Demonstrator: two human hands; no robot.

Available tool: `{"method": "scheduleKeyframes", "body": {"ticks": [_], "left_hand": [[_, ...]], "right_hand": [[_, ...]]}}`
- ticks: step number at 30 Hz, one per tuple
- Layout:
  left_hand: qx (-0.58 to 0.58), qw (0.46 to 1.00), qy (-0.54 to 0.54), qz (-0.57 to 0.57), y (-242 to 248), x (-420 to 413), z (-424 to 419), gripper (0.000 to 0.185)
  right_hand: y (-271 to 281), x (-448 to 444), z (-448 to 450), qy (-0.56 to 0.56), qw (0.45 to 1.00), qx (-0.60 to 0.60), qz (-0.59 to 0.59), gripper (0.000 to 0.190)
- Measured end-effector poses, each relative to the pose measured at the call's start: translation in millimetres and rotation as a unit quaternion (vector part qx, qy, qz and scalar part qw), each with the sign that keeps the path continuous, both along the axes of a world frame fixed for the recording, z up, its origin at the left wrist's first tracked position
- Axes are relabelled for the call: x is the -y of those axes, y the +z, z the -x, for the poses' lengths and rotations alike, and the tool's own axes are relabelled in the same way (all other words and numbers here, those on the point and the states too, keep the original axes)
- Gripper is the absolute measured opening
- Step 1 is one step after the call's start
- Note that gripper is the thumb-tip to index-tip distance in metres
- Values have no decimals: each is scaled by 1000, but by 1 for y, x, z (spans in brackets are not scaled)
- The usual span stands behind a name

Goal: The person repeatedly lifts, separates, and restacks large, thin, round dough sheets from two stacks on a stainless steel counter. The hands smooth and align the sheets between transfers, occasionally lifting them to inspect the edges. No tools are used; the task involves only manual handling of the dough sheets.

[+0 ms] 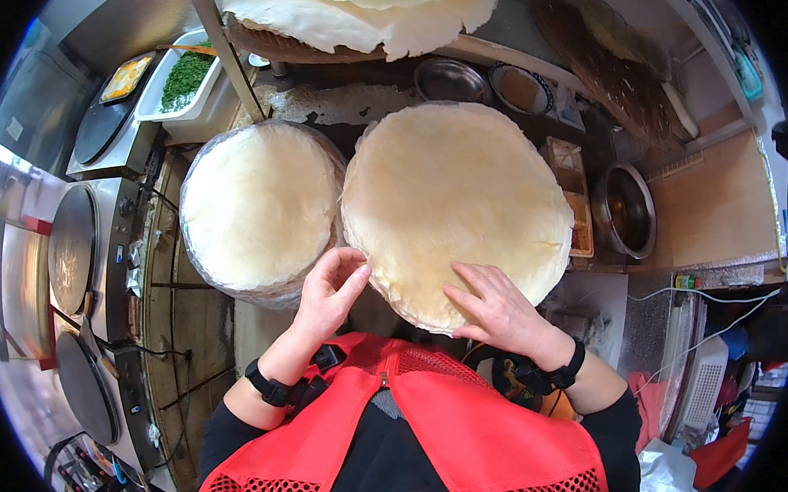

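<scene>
In front of me is a tall stack of large round thin flatbreads [455,195], its edge ragged. My left hand [332,287] pinches the stack's left front edge between thumb and fingertips; how many sheets are in the pinch I cannot tell. Fingers spread, my right hand [499,300] rests on the front of the top sheet, with the thumb at the rim. To the left stands a second flatbread stack [260,207], smaller across and wrapped around its side in clear plastic.
More flatbread sheets [366,11] lie on a raised board at the back. Round griddles [73,249] line the left side, near a white tub of chopped greens [187,79]. On the right are a condiment box [575,201], a steel bowl [625,211] and a second metal bowl [450,80].
</scene>
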State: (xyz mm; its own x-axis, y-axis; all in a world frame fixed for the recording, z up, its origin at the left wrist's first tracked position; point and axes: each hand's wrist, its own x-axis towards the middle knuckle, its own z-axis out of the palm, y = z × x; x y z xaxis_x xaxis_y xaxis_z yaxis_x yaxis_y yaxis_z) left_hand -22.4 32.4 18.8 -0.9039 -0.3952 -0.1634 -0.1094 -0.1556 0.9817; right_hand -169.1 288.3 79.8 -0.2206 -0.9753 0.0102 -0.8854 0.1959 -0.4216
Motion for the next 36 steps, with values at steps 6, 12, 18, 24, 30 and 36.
{"method": "scheduleKeyframes", "body": {"ticks": [6,12,18,24,30,36], "left_hand": [[59,991,-46,115,9,-8,5,31],[130,967,-217,35,32,-22,-2,48],[75,956,-269,-87,50,-31,3,70],[52,972,-129,191,37,-42,-1,49],[-156,804,-28,573,38,-42,7,35],[-79,764,-139,624,19,-40,9,43]], "right_hand": [[-20,-14,-20,17,996,-70,54,49],[-14,2,-38,-106,983,-32,143,36],[-20,24,-46,-242,944,35,221,27],[-17,31,-21,-364,918,61,143,16],[-21,31,14,-302,941,-14,149,17],[95,7,93,-277,928,-129,215,12]]}}
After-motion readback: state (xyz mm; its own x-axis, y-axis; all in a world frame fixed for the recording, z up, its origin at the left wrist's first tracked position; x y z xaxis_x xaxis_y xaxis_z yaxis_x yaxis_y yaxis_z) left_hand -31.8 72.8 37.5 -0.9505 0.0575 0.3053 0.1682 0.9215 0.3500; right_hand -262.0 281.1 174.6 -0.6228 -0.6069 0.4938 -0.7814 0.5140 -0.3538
